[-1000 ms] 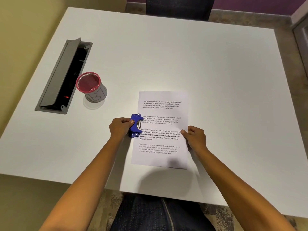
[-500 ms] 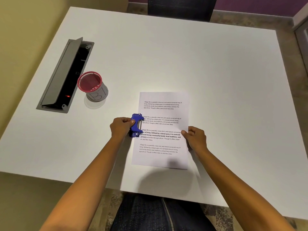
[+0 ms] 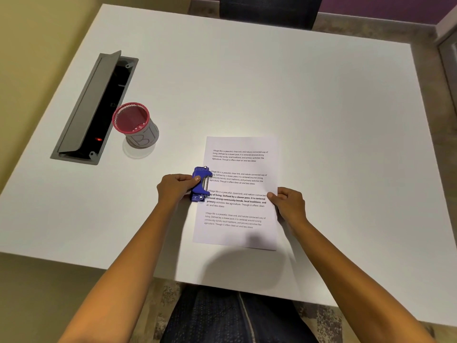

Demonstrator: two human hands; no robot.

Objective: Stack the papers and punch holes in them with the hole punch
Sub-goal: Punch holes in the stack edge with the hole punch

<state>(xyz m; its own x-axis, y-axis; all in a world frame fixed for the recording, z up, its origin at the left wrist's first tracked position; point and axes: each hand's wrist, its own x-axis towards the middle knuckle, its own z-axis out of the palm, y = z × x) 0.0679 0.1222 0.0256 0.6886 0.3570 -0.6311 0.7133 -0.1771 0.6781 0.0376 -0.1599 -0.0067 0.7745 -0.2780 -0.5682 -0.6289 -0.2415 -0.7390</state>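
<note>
A stack of white papers (image 3: pixel 238 167) with printed paragraphs lies flat on the white table (image 3: pixel 321 120), squared up near the front edge. A small blue hole punch (image 3: pixel 200 181) sits on the stack's left edge at mid-height, its jaws over the margin. My left hand (image 3: pixel 174 188) grips the punch from the left, thumb on its top. My right hand (image 3: pixel 289 204) pinches the right edge of the papers, thumb on top of the sheet.
A red-rimmed mesh pen cup (image 3: pixel 136 126) stands to the left of the papers. Beyond it an open grey cable box (image 3: pixel 91 110) is sunk into the tabletop. A dark chair back (image 3: pixel 269 9) stands at the far side. My lap is below the front edge.
</note>
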